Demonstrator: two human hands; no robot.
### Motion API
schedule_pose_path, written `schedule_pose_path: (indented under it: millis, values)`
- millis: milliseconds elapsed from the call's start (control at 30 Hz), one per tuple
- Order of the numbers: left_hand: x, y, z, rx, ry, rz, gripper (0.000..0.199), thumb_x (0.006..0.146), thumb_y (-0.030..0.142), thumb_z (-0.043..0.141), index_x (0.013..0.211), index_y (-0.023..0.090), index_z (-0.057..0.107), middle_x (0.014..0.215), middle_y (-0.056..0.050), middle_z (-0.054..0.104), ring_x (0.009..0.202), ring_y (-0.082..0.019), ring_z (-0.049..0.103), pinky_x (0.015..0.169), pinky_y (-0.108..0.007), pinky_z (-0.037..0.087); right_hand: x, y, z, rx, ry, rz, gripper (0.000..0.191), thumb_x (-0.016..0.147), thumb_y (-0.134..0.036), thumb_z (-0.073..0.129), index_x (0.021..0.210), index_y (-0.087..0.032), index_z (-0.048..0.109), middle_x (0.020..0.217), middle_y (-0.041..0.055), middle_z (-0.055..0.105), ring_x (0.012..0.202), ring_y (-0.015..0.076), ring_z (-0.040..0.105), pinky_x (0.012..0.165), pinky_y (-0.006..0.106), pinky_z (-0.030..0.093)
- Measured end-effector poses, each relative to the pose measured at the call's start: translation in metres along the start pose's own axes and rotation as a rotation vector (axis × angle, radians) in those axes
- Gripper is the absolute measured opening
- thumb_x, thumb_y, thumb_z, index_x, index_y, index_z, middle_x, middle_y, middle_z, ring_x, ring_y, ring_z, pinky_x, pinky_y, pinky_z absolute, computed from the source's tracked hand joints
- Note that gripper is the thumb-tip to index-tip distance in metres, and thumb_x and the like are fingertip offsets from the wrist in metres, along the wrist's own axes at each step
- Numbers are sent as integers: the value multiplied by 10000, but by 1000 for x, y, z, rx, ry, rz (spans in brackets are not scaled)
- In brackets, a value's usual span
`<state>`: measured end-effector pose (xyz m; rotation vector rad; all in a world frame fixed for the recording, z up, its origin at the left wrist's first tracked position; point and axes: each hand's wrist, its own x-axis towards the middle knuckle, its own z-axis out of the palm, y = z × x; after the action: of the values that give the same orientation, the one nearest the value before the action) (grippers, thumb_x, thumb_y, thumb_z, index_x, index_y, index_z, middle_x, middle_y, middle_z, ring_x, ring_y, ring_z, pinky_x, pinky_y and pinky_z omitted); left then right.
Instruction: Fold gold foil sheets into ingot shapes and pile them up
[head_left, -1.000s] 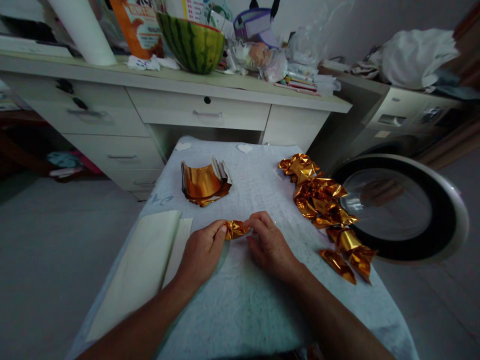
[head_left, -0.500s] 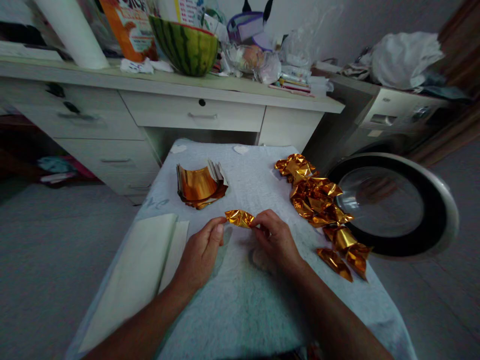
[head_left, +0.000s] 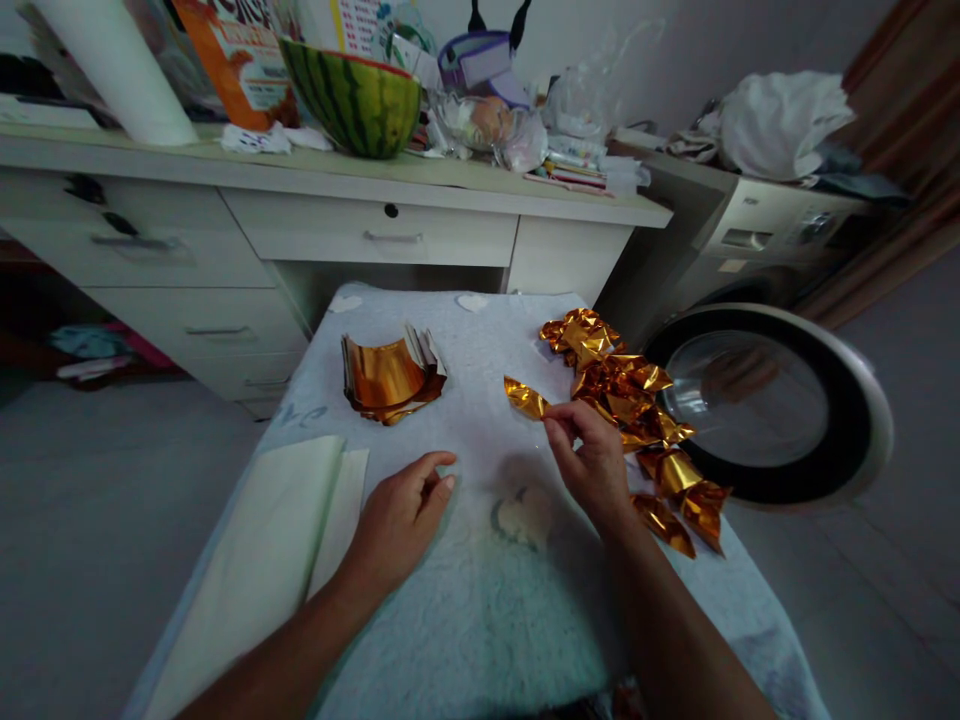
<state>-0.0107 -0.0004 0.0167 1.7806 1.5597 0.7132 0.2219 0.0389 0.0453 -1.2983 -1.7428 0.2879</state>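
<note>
Between the fingertips of my right hand (head_left: 589, 455) is one end of a folded gold foil piece (head_left: 525, 398), whose other end points up and left. My left hand (head_left: 409, 505) is over the cloth with nothing in it, thumb and index finger a little apart. A curved stack of gold foil sheets (head_left: 386, 378) lies beyond my left hand. Right of my right hand, a pile of folded gold foil pieces (head_left: 622, 385) runs along the table's right side. White paper sheets (head_left: 259, 560) lie beside my left forearm.
A light blue cloth (head_left: 480, 620) covers the table. Behind it stands a white desk with drawers (head_left: 450, 232), holding a cut watermelon (head_left: 352, 105), an orange bag (head_left: 240, 70) and a paper roll (head_left: 124, 75). The open washing machine door (head_left: 757, 400) is close on the right.
My left hand has let go of the foil piece and moved slightly down. My right hand has carried the piece to the right, towards the pile. The view has shifted slightly.
</note>
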Motion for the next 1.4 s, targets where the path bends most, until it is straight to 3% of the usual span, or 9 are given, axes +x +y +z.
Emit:
schedule_pose_path:
  millis: [200,500,633,733,867,1000,1067,1267,1400]
  values:
    - [2,0,3,63,18,22,347,898,359,442,1103,183,659,791,-33,702,734,-204,665,676,-303,466,11,16,-23,-129,175,120,143,845,-237,532,714,-196,571,596,-40,472,547,121,446,557,256,345]
    - [1,-4,5,103,0,45,339,898,344,442,1107,182,655,813,-41,709,746,-207,669,703,-324,481,17,41,-73,-470,401,144,260,814,-309,535,582,-194,522,591,-9,495,571,141,453,606,297,332]
    - [1,-4,4,111,4,55,326,898,336,440,1093,191,656,794,-34,701,727,-201,664,697,-319,482,18,50,-90,-643,381,281,323,813,-366,521,567,-179,611,634,22,528,677,179,483,704,355,330]
    - [1,-2,4,112,5,55,324,889,329,439,1075,186,663,772,-33,694,725,-204,663,699,-323,484,19,55,-91,-701,469,356,310,822,-379,519,649,-178,680,767,60,584,789,221,501,746,394,327]
    - [2,-2,4,109,-1,49,333,890,338,436,1079,184,664,803,-40,703,748,-208,667,713,-329,489,19,50,-75,-646,610,204,232,821,-332,541,701,-181,672,825,72,591,841,239,499,768,398,350]
    - [2,-2,5,110,-7,44,328,892,326,437,1087,186,661,838,-47,716,770,-209,672,724,-326,491,16,31,-43,-485,507,-31,179,842,-283,565,698,-194,624,786,47,553,818,218,498,771,373,382]
    - [2,-1,5,108,-6,46,318,893,315,440,1082,190,662,829,-43,717,765,-207,673,723,-321,490,12,20,-25,-396,371,-97,167,857,-250,553,707,-202,611,810,46,559,816,208,503,764,357,392]
    - [2,0,4,92,-3,53,306,894,298,455,1081,184,669,819,-43,722,756,-209,678,706,-311,486,0,6,18,-115,-89,-63,141,870,-202,520,754,-206,600,789,35,551,792,185,539,749,325,428]
    - [1,-2,5,79,2,55,301,899,280,457,1093,182,665,833,-44,724,766,-206,679,719,-308,483,-5,11,32,-115,-246,-44,120,857,-165,529,772,-198,607,806,46,580,820,195,545,764,327,423]
